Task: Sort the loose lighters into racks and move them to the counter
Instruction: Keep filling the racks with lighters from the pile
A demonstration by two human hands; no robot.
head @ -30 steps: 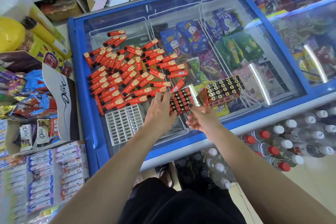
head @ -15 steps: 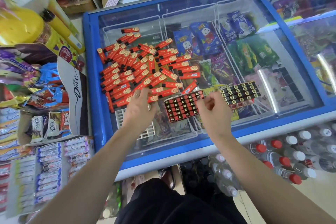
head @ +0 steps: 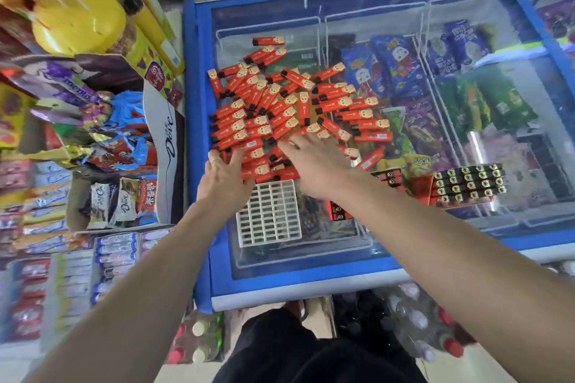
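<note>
— Why both palms flat on that heap of loose red plastic lighters (head: 280,109)?

— Left hand (head: 222,179) and right hand (head: 314,162), fingers spread, gripping nothing: probably raking lighters toward the empty white plastic grid rack (head: 269,214) just beside, on the freezer's glass lid (head: 389,9).

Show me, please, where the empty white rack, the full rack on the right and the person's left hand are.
empty white rack (head: 269,214): head view, middle of its grid.
full rack (head: 466,183): head view, on the lighter tops.
left hand (head: 224,177): head view, back of the hand.
</note>
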